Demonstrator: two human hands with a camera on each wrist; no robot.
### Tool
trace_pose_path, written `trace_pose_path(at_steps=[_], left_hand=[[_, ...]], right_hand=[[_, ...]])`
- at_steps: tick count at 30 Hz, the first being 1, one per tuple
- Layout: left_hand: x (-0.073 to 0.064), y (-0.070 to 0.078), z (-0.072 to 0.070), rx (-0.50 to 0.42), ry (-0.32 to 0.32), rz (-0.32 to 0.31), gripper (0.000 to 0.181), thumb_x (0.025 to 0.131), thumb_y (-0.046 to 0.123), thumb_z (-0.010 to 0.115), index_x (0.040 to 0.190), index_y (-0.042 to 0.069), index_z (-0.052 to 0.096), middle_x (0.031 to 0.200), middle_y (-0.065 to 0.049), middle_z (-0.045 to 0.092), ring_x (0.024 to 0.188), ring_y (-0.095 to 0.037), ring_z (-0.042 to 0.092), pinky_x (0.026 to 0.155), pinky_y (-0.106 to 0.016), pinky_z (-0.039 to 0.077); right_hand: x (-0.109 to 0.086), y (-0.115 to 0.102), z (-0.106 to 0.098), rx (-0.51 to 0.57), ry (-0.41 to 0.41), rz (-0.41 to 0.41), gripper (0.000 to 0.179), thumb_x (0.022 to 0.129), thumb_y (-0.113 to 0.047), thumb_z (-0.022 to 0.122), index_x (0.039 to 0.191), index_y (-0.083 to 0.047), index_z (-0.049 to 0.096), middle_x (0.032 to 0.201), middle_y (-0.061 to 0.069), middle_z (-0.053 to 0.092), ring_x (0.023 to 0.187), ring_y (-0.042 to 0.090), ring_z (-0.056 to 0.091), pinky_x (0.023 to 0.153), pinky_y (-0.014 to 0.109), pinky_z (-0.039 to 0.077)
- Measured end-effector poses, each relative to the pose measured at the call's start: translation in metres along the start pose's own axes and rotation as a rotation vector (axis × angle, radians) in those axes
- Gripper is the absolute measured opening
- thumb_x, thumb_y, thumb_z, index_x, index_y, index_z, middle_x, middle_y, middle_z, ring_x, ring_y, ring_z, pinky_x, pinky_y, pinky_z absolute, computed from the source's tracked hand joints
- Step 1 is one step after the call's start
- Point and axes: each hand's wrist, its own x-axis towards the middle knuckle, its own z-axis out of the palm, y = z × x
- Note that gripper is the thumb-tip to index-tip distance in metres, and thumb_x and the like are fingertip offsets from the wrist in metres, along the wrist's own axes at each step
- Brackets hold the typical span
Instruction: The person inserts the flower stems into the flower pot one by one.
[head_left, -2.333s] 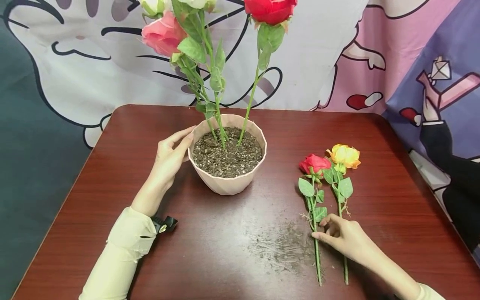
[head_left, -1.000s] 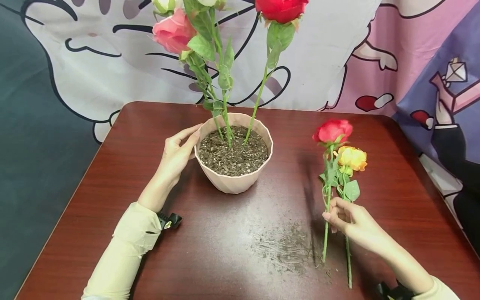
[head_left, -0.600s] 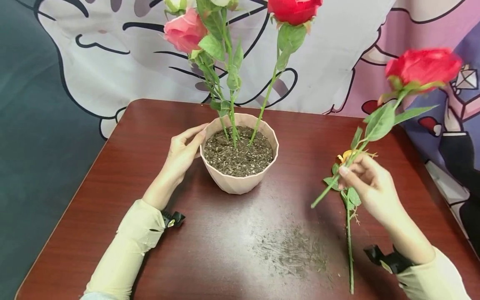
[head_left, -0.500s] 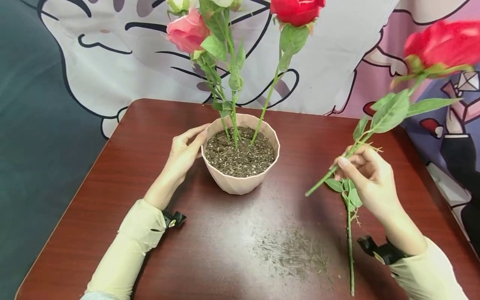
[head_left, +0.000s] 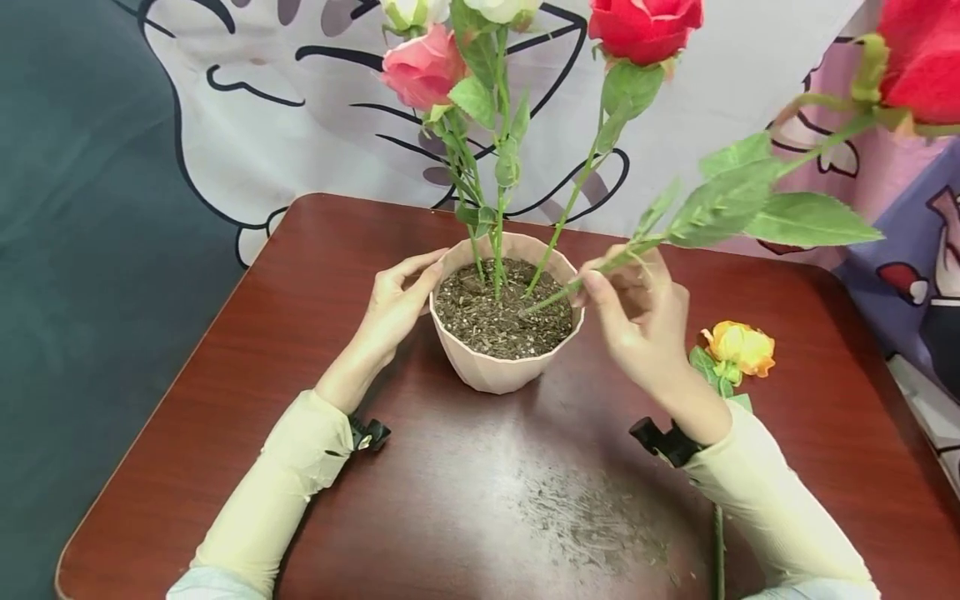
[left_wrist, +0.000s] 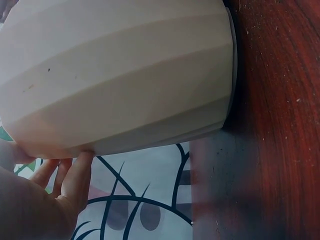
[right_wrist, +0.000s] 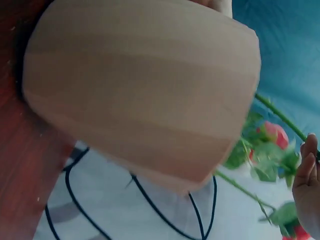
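Observation:
A pale pink faceted flower pot filled with dark soil stands on the table. Several artificial roses rise from it: a pink one, a red one and pale ones above. My left hand holds the pot's left side, fingertips on its outer wall. With thumb and fingers, my right hand pinches the stem of another red rose, tilted with its bloom toward the upper right. The stem's lower end is over the soil inside the rim; contact is unclear.
A yellow rose lies on the table at the right, its stem partly hidden by my right sleeve. Soil crumbs are scattered across the front of the dark red table. A cartoon-printed cloth hangs behind.
My right hand has lifted the red rose off the table beside the yellow one and carried it left to the pot, tilting it. My left hand stays at the pot while the head view shifts.

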Motion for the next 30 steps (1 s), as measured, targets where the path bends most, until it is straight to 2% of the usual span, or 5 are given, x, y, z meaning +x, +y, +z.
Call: trace_pose_path(at_steps=[6, 11, 15, 25, 30], left_hand=[[0.003, 0.000, 0.002, -0.004, -0.011, 0.009, 0.035, 0.096, 0.029, 0.054, 0.128, 0.018, 0.059, 0.115, -0.008, 0.057, 0.098, -0.015, 0.056, 0.078, -0.029, 0.053], [0.004, 0.000, 0.003, -0.006, -0.017, 0.001, 0.035, 0.095, 0.029, 0.055, 0.128, 0.018, 0.059, 0.115, -0.009, 0.057, 0.101, -0.016, 0.057, 0.080, -0.030, 0.053], [0.002, 0.000, 0.001, -0.009, -0.012, -0.002, 0.034, 0.095, 0.030, 0.055, 0.127, 0.019, 0.060, 0.115, -0.008, 0.058, 0.103, -0.018, 0.058, 0.081, -0.033, 0.053], [0.000, -0.004, -0.001, -0.022, 0.014, 0.026, 0.033, 0.095, 0.028, 0.055, 0.126, 0.017, 0.061, 0.094, -0.005, 0.060, 0.088, -0.011, 0.059, 0.074, -0.026, 0.054], [0.000, -0.005, -0.001, -0.036, 0.014, 0.027, 0.035, 0.094, 0.031, 0.057, 0.125, 0.018, 0.061, 0.104, -0.008, 0.065, 0.095, -0.013, 0.062, 0.079, -0.029, 0.054]], right_hand=[[0.008, 0.019, 0.023, -0.196, -0.094, -0.168, 0.032, 0.096, -0.025, 0.053, 0.089, 0.006, 0.053, 0.068, 0.013, 0.063, 0.056, 0.016, 0.059, 0.042, 0.016, 0.038], [0.010, 0.028, 0.037, -0.297, -0.243, -0.248, 0.021, 0.094, -0.020, 0.054, 0.089, 0.000, 0.057, 0.070, 0.007, 0.065, 0.062, 0.018, 0.062, 0.051, 0.026, 0.046], [0.013, 0.031, 0.046, -0.312, -0.348, -0.238, 0.006, 0.088, -0.006, 0.061, 0.088, -0.002, 0.057, 0.072, 0.005, 0.066, 0.070, 0.018, 0.063, 0.066, 0.035, 0.049], [0.025, 0.045, 0.062, -0.277, -0.555, -0.176, 0.015, 0.089, -0.006, 0.062, 0.087, -0.003, 0.047, 0.066, 0.002, 0.064, 0.059, 0.010, 0.062, 0.049, 0.023, 0.044], [0.029, 0.057, 0.068, -0.230, -0.635, -0.130, 0.018, 0.089, -0.005, 0.062, 0.085, -0.004, 0.045, 0.063, 0.000, 0.063, 0.058, 0.008, 0.061, 0.048, 0.022, 0.043]])
